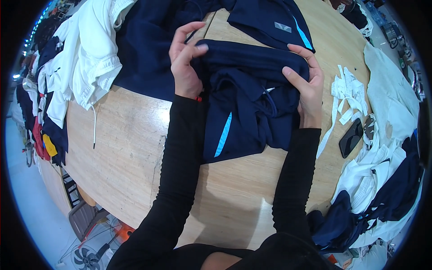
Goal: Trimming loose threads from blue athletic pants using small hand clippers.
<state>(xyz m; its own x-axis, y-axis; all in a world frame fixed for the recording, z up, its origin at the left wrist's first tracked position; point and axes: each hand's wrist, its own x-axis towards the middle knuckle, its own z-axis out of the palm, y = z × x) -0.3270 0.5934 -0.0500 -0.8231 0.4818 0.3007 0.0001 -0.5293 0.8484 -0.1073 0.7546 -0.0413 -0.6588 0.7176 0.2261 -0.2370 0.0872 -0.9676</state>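
Navy drawstring shorts (245, 123) with a light blue slanted stripe are bunched on the table in front of me, their wide waistband lifted and facing up. My right hand (310, 83) grips the right end of that band, thumb on the near face and fingers over the far edge. At its left end, my left hand (185, 63) has thumb and forefinger spread apart, the thumb tip by the band's corner. A dark cord loops out of the folds. Beyond lies another navy garment (270, 22) with a similar stripe and a grey patch.
The wooden table (121, 148) carries white drawstring garments (90, 49) at the left and a large navy piece (144, 54) beside them. To the right are white fabric strips (351, 96), a black phone-like object (351, 138) and a pile of white and navy cloth (360, 193).
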